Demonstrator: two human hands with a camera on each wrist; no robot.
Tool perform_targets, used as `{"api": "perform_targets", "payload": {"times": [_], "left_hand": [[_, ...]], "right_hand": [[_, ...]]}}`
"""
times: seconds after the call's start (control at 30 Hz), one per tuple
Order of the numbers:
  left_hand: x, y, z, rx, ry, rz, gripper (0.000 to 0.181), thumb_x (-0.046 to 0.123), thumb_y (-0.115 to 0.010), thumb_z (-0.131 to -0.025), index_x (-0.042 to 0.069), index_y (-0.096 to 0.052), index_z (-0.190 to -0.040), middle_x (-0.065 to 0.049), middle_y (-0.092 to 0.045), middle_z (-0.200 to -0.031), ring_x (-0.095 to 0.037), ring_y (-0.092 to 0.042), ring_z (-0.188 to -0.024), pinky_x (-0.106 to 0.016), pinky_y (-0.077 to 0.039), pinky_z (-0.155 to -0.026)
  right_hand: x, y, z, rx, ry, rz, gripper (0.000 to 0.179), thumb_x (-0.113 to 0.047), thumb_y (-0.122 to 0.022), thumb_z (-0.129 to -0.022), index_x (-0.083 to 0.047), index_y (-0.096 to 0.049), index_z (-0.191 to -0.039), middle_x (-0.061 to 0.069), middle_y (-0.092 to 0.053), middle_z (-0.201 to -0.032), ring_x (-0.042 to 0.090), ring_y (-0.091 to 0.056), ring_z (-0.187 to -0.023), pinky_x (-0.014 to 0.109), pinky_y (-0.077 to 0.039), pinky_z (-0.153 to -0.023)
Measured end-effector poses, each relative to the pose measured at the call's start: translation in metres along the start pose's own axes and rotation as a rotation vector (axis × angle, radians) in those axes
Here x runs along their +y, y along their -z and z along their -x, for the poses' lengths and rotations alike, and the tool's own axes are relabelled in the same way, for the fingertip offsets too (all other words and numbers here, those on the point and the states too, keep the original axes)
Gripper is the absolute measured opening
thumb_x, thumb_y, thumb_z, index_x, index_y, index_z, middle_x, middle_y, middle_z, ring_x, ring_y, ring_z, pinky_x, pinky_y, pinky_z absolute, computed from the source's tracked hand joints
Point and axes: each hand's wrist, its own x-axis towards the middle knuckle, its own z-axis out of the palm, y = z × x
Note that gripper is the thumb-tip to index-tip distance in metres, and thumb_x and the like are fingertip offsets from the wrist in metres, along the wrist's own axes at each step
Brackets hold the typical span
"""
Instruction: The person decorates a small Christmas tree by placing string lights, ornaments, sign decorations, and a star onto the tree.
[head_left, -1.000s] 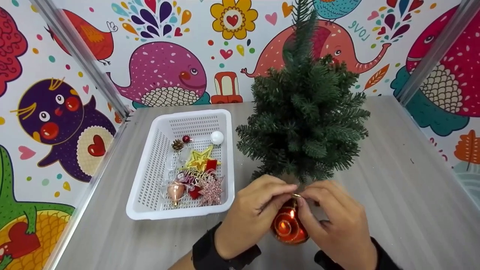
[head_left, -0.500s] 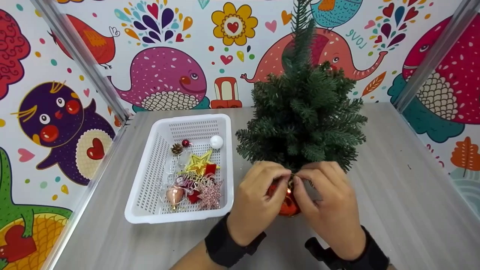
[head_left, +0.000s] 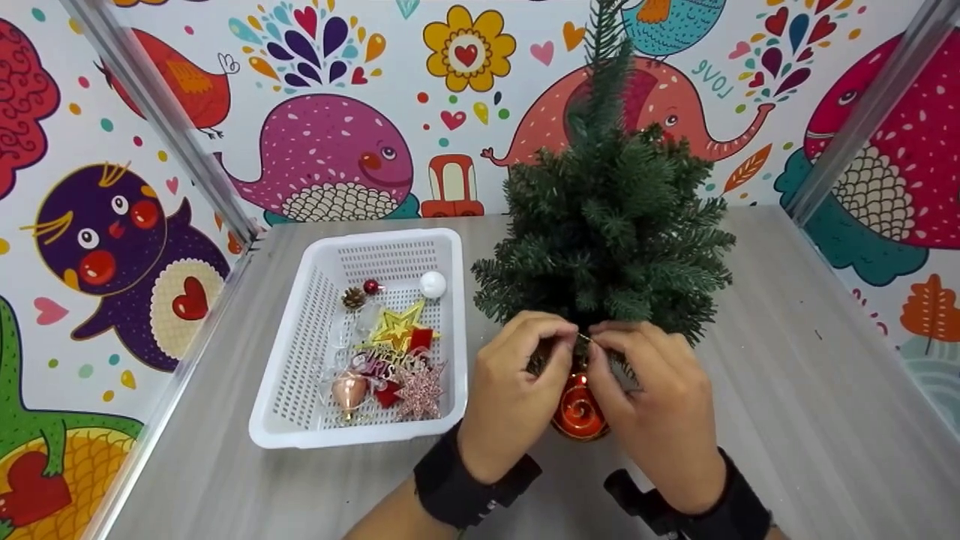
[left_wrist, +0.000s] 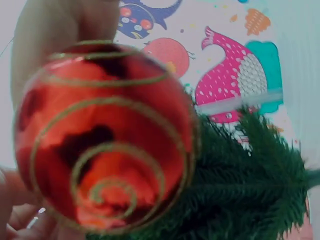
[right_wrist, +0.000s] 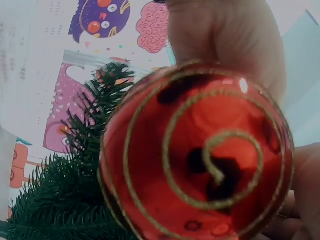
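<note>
A shiny red Christmas ball point(head_left: 581, 409) with gold glitter swirls hangs below both hands, in front of the lower branches of a small artificial Christmas tree point(head_left: 607, 232). My left hand point(head_left: 517, 390) pinches one side of the ball's thin gold hanging string point(head_left: 586, 337) between thumb and index finger. From the other side my right hand point(head_left: 660, 397) pinches the same string. The string is stretched between the two sets of fingertips. In the left wrist view the ball point(left_wrist: 107, 140) covers most of the fingers, and in the right wrist view the ball point(right_wrist: 200, 155) does likewise.
Left of the tree stands a white plastic basket point(head_left: 274, 431) of ornaments, among them a gold star point(head_left: 397, 328), a pink glitter star point(head_left: 420, 391), a pine cone point(head_left: 353, 298) and a white ball point(head_left: 433, 284). Patterned panels point(head_left: 337, 150) rise behind the table point(head_left: 202, 450).
Both hands have carried the ball up and forward to the tree's lower branches. The fingertips have spread slightly apart, drawing the string out, and the ball now hangs lower beneath them.
</note>
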Motion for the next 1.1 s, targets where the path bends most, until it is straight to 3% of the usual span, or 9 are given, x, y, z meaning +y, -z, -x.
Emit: {"api": "perform_targets", "payload": {"times": [0.2, 0.4, 0.57, 0.67, 0.8, 0.9, 1.1], "left_hand": [[0.003, 0.005, -0.002, -0.082, 0.214, 0.143, 0.015, -0.002, -0.069, -0.092, 0.006, -0.073, -0.103, -0.003, -0.074, -0.103, -0.013, -0.07, -0.097, -0.027, -0.06, -0.086], [0.002, 0.009, -0.003, -0.132, 0.277, 0.198, 0.015, -0.003, -0.069, -0.091, 0.006, -0.074, -0.102, -0.003, -0.072, -0.103, -0.012, -0.069, -0.093, -0.027, -0.061, -0.082], [-0.001, 0.013, -0.003, -0.209, 0.463, 0.404, 0.014, -0.005, -0.065, -0.091, 0.002, -0.07, -0.102, -0.009, -0.071, -0.105, -0.014, -0.07, -0.091, -0.029, -0.062, -0.082], [-0.002, 0.015, -0.003, -0.231, 0.524, 0.48, 0.012, -0.007, -0.062, -0.09, -0.002, -0.066, -0.1, -0.014, -0.071, -0.106, -0.016, -0.07, -0.092, -0.029, -0.062, -0.083], [0.0, 0.015, -0.005, -0.225, 0.527, 0.485, 0.009, -0.006, -0.062, -0.091, -0.003, -0.063, -0.099, -0.014, -0.071, -0.104, -0.016, -0.071, -0.094, -0.029, -0.062, -0.083], [0.002, 0.013, -0.005, -0.196, 0.483, 0.393, 0.007, -0.002, -0.065, -0.093, 0.001, -0.067, -0.1, -0.01, -0.072, -0.102, -0.014, -0.071, -0.092, -0.028, -0.062, -0.081], [0.008, 0.009, -0.001, -0.139, 0.215, -0.003, 0.012, 0.001, -0.073, -0.09, 0.009, -0.074, -0.099, -0.002, -0.077, -0.1, -0.01, -0.072, -0.094, -0.023, -0.06, -0.084]], "right_hand": [[-0.001, 0.001, 0.0, -0.045, -0.033, 0.035, 0.01, -0.006, -0.069, -0.094, -0.01, -0.073, -0.101, 0.007, -0.074, -0.107, 0.02, -0.065, -0.093, 0.03, -0.038, -0.081], [-0.001, 0.004, 0.001, -0.09, -0.031, 0.034, 0.016, -0.002, -0.072, -0.09, -0.014, -0.072, -0.102, 0.002, -0.072, -0.104, 0.016, -0.062, -0.093, 0.029, -0.036, -0.083], [0.001, 0.007, 0.001, -0.116, -0.032, -0.009, 0.023, 0.003, -0.075, -0.086, -0.015, -0.073, -0.102, -0.001, -0.073, -0.105, 0.014, -0.064, -0.096, 0.026, -0.037, -0.084], [0.002, 0.007, 0.001, -0.106, -0.018, -0.026, 0.029, 0.006, -0.077, -0.083, -0.016, -0.073, -0.102, -0.003, -0.073, -0.105, 0.013, -0.064, -0.096, 0.026, -0.038, -0.085], [0.002, 0.007, 0.003, -0.098, 0.002, -0.008, 0.028, 0.004, -0.075, -0.085, -0.016, -0.072, -0.104, -0.002, -0.073, -0.106, 0.014, -0.063, -0.095, 0.027, -0.038, -0.085], [0.001, 0.006, 0.004, -0.093, 0.004, 0.023, 0.022, 0.0, -0.072, -0.087, -0.015, -0.071, -0.103, 0.0, -0.072, -0.103, 0.015, -0.062, -0.092, 0.028, -0.038, -0.084], [0.0, 0.005, 0.003, -0.087, -0.021, 0.069, 0.014, -0.002, -0.07, -0.087, -0.012, -0.07, -0.097, 0.003, -0.073, -0.096, 0.019, -0.063, -0.086, 0.032, -0.039, -0.078]]}}
